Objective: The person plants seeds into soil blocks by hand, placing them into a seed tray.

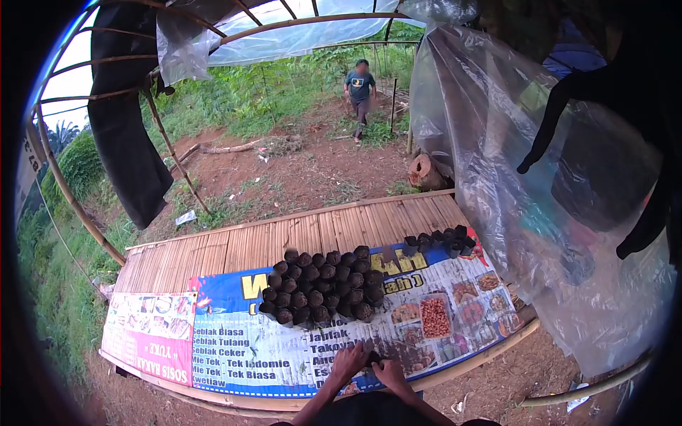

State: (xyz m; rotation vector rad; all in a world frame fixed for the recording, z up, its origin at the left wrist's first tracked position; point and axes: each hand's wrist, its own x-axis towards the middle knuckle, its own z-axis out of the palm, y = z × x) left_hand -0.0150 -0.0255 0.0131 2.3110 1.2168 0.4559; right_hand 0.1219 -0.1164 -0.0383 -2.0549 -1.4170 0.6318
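My left hand (pixel 349 361) and my right hand (pixel 389 373) are close together over the front part of the printed banner (pixel 249 334). Between them is a small dark object, apparently a black planting bag (pixel 372 358), with the fingers of both hands closed about it; its details are too small to make out. Beyond my hands, several black planting bags filled with dark soil (pixel 320 287) stand upright in a tight cluster. To the right of the cluster lies a clear tray of reddish seeds (pixel 435 317).
A second, smaller group of black bags (pixel 442 241) stands at the back right of the bamboo table (pixel 284 248). Plastic sheeting (pixel 490 142) hangs on the right. Past the table, a person (pixel 360 92) is on the bare soil near a cut log (pixel 426 172).
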